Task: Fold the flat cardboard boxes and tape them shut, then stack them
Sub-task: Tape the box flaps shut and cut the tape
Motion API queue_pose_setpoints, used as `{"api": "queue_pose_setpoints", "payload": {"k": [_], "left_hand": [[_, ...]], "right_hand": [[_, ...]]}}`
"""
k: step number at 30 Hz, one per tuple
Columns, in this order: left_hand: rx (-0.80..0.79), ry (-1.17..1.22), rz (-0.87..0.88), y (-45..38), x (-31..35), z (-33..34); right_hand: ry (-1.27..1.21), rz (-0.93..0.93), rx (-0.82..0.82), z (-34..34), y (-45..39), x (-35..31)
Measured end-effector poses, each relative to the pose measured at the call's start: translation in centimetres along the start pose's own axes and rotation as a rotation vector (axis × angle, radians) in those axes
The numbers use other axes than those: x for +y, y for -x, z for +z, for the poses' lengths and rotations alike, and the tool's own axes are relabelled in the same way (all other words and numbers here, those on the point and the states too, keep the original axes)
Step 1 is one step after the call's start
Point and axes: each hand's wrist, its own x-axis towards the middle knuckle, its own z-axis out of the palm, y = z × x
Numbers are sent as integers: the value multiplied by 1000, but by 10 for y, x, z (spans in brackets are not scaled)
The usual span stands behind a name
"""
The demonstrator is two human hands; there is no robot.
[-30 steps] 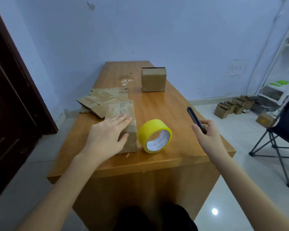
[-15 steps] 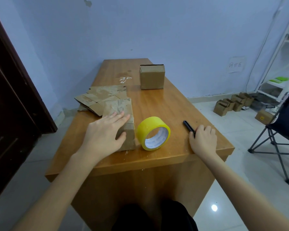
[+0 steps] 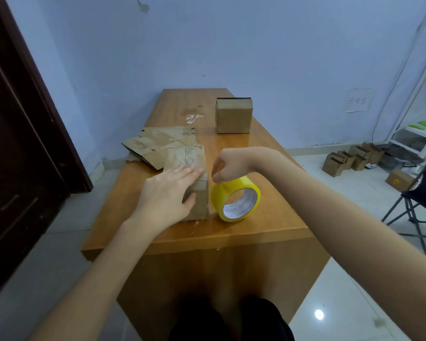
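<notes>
**Hands at the Box and the Tape Roll**

Pale blue walls close in a small room, with a dark door [image 3: 22, 134] on the left and a white shelf frame [image 3: 418, 99] on the right. Filling the middle is a long wooden table [image 3: 268, 217] running away from the person toward the far wall. On the floor to the right sit a cluster of small cardboard boxes [image 3: 352, 158] and a folding chair [image 3: 418, 200].

At the far end of the table stands a folded box [image 3: 233, 116], upright and alone. Nearer, on the left side, lies a loose pile of flat cardboard sheets [image 3: 158, 146]. Just in front of the pile stands the box being worked on [image 3: 194, 183], its top flaps closed. The left hand [image 3: 167, 193] lies flat on top of it, fingers straight, thumb down the near face.

Touching the right side of that box stands a yellow tape roll [image 3: 235, 198] on its edge. The right hand [image 3: 228, 166] hangs bent over the roll, fingers curled down at its top edge; whether they pinch the tape end I cannot tell.
</notes>
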Motion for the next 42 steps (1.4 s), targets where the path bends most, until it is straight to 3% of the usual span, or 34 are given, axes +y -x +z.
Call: {"api": "queue_pose_setpoints", "payload": {"k": [2, 4, 12, 23, 42], "left_hand": [[2, 15, 5, -1, 0, -1], [2, 19, 11, -1, -2, 0], [1, 23, 14, -1, -3, 1], [8, 22, 23, 0, -2, -1], [66, 41, 49, 0, -5, 6]], "right_hand": [[-28, 56, -206, -2, -11, -1], [-160, 54, -280, -1, -16, 3], [-262, -98, -126, 12, -10, 26], [-269, -42, -194, 4, 1, 22], [-153, 83, -51, 9, 18, 25]]}}
